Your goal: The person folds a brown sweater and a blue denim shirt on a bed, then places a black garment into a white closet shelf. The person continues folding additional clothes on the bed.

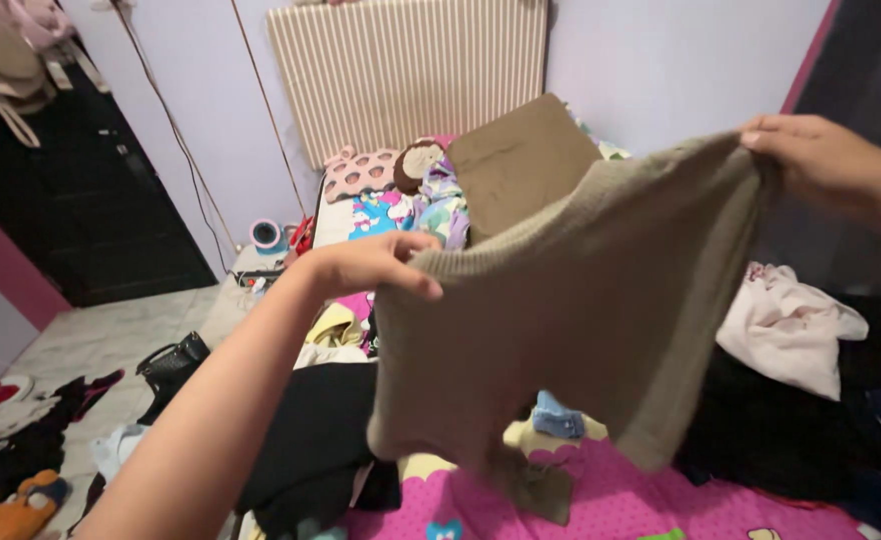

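The left hand [376,262] is closed on one upper edge of a beige knitted sweater [571,300], fingers curled over the ribbed fabric and thumb beneath. The right hand [811,160] pinches the opposite upper corner, fingertips pressed shut on the cloth at a higher level, so the garment hangs slanted between the two hands. The sweater is held in the air above a bed, spread flat toward the camera, its lower part drooping close to the pink patterned bedsheet [621,505]. Behind the garment a brown pillow [516,160] leans near a ribbed cream headboard [411,70], with a plush toy [419,165] and a spotted pink cushion [359,172] beside it. A white garment [791,325] lies crumpled on dark clothing at the right side of the bed. A black garment [306,440] lies heaped at the bed's near left edge, below the left forearm. On the tiled floor [111,335] to the left lie a black handbag [171,365] and scattered clothes. A dark wardrobe [81,200] stands against the lilac wall.
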